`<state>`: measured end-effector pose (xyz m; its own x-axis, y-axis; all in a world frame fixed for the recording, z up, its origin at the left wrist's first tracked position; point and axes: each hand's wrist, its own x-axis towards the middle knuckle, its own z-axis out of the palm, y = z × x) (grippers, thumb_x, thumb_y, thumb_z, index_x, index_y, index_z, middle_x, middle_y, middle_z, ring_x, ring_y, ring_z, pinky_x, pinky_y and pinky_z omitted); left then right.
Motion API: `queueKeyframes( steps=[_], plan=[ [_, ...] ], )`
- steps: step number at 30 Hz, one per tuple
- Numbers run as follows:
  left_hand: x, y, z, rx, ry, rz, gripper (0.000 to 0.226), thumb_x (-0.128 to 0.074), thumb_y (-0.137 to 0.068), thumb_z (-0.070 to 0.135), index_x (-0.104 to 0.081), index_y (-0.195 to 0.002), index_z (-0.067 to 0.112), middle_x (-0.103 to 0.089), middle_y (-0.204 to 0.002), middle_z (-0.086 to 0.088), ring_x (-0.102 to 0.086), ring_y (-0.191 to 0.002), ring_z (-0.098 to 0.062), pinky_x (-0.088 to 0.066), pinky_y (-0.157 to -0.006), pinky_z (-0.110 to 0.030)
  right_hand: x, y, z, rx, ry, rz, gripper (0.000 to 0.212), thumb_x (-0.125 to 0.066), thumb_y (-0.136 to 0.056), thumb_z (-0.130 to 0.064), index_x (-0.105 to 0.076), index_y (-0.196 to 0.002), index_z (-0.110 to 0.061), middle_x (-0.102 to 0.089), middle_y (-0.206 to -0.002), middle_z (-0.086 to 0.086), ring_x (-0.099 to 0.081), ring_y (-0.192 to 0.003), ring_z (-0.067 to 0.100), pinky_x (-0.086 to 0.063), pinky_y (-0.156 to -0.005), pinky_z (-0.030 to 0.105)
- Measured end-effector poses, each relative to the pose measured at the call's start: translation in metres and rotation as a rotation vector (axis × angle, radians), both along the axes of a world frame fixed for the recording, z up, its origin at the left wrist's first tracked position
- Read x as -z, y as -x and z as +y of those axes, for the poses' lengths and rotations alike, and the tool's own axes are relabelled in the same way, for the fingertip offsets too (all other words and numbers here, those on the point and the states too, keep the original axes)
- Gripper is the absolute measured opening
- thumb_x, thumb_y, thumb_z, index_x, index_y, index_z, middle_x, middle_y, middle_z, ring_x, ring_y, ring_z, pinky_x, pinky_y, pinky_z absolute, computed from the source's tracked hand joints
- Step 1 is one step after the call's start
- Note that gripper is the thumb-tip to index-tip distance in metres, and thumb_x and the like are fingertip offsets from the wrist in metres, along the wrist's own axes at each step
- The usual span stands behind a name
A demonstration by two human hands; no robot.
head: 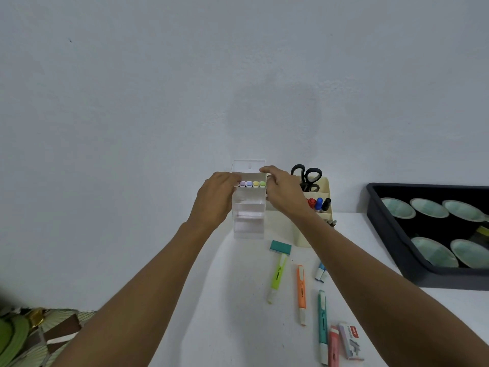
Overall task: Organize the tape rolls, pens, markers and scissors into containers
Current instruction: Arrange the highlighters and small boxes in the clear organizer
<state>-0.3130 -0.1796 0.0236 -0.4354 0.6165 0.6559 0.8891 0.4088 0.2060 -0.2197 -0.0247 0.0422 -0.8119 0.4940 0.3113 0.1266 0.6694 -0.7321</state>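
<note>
A clear tiered organizer (248,219) stands on the white table against the wall. Its top tier holds a row of pastel-capped markers (252,184). My left hand (215,201) grips its left side and my right hand (284,193) grips its right side, fingers curled over the top tier. On the table in front lie a green highlighter (277,279), an orange highlighter (301,294), a teal highlighter (322,327), a pink highlighter (334,345) and a blue-capped marker (320,271). Black scissors (307,176) stand in a cream desk organizer (321,185) with red, blue and black markers (318,203).
A black tray (397,247) with several pale green bowls sits at the right. A teal eraser block (281,247) lies by the green highlighter. A small staples box (350,341) lies near the front edge. The wall rises directly behind the organizers.
</note>
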Motion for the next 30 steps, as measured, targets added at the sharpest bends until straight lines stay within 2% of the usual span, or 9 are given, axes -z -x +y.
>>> queueKeyframes(
  steps=[3, 7, 10, 12, 14, 18, 23, 26, 30],
  plan=[
    [0.000, -0.002, 0.001, -0.026, 0.044, 0.016, 0.042, -0.062, -0.078, -0.010, -0.062, -0.116, 0.008, -0.069, -0.098, -0.009, -0.061, -0.093, -0.034, -0.049, -0.067, -0.038, -0.002, -0.004, -0.002, -0.011, 0.010, -0.025, 0.038, -0.034, -0.101, -0.013, -0.055, -0.133, -0.017, -0.063, -0.119, 0.013, -0.065, -0.086, 0.025, -0.056, -0.084, 0.044],
    [-0.002, -0.004, 0.003, -0.041, 0.055, 0.075, 0.039, -0.067, -0.073, -0.008, -0.063, -0.109, 0.006, -0.069, -0.088, -0.010, -0.062, -0.083, -0.034, -0.048, -0.065, -0.036, -0.007, -0.016, -0.004, -0.041, 0.012, -0.087, 0.046, -0.032, -0.101, -0.012, -0.043, -0.145, -0.020, -0.054, -0.138, 0.010, -0.058, -0.096, 0.018, -0.048, -0.094, 0.032],
    [0.010, -0.018, -0.002, -0.100, -0.007, 0.135, 0.048, -0.064, -0.079, 0.000, -0.055, -0.126, 0.005, -0.062, -0.122, -0.012, -0.057, -0.112, -0.033, -0.049, -0.086, -0.044, -0.002, -0.038, -0.007, -0.059, 0.003, -0.047, 0.051, -0.036, -0.100, -0.009, -0.035, -0.149, -0.022, -0.053, -0.139, 0.007, -0.055, -0.104, 0.012, -0.042, -0.094, 0.026],
    [0.023, -0.035, -0.005, -0.135, -0.059, 0.112, 0.053, -0.061, -0.082, 0.006, -0.049, -0.133, 0.007, -0.048, -0.141, -0.012, -0.048, -0.125, -0.031, -0.044, -0.095, -0.043, 0.007, -0.062, -0.009, -0.076, 0.015, 0.040, 0.046, -0.038, -0.098, -0.007, -0.045, -0.142, -0.019, -0.059, -0.127, 0.004, -0.059, -0.109, 0.015, -0.048, -0.097, 0.034],
    [0.043, -0.056, -0.005, -0.087, -0.080, 0.054, 0.052, -0.064, -0.083, 0.012, -0.048, -0.132, 0.009, -0.045, -0.142, -0.014, -0.046, -0.126, -0.031, -0.046, -0.096, -0.042, 0.023, -0.093, -0.010, -0.098, -0.012, 0.063, 0.037, -0.042, -0.098, -0.006, -0.057, -0.130, -0.016, -0.064, -0.114, 0.000, -0.063, -0.100, 0.013, -0.054, -0.091, 0.035],
    [0.095, -0.097, 0.004, 0.114, 0.170, -0.137, 0.049, -0.055, -0.089, 0.043, -0.048, -0.130, 0.017, -0.044, -0.143, -0.009, -0.041, -0.130, -0.026, -0.048, -0.098, -0.046, 0.076, -0.159, 0.007, -0.023, -0.150, -0.175, 0.026, -0.051, -0.098, -0.018, -0.062, -0.122, -0.023, -0.061, -0.126, -0.006, -0.052, -0.111, 0.007, -0.044, -0.100, 0.025],
    [0.130, -0.148, 0.011, 0.185, 0.489, -0.275, 0.078, -0.030, -0.082, 0.076, -0.029, -0.148, 0.034, -0.016, -0.160, 0.000, -0.009, -0.148, -0.024, -0.015, -0.119, -0.048, 0.131, -0.232, 0.038, 0.227, -0.297, -0.553, 0.054, -0.046, -0.096, -0.050, -0.035, -0.146, -0.033, -0.029, -0.157, -0.002, -0.024, -0.143, 0.020, -0.026, -0.115, 0.042],
    [0.131, -0.181, 0.013, 0.233, 0.619, -0.198, 0.089, -0.028, -0.074, 0.088, -0.013, -0.150, 0.042, 0.002, -0.162, 0.007, 0.011, -0.149, -0.022, 0.005, -0.117, -0.056, 0.143, -0.256, 0.038, 0.229, -0.290, -0.585, 0.068, -0.042, -0.095, -0.056, -0.021, -0.152, -0.028, -0.021, -0.160, 0.002, -0.021, -0.146, 0.022, -0.021, -0.119, 0.041],
    [0.134, -0.200, 0.021, 0.235, 0.718, -0.157, 0.094, -0.025, -0.069, 0.093, -0.011, -0.149, 0.045, 0.004, -0.162, 0.009, 0.018, -0.148, -0.020, 0.012, -0.113, -0.060, 0.146, -0.260, 0.037, 0.213, -0.309, -0.548, 0.066, -0.044, -0.097, -0.050, -0.022, -0.153, -0.023, -0.026, -0.159, -0.001, -0.025, -0.145, 0.020, -0.020, -0.120, 0.038]
  ],
)
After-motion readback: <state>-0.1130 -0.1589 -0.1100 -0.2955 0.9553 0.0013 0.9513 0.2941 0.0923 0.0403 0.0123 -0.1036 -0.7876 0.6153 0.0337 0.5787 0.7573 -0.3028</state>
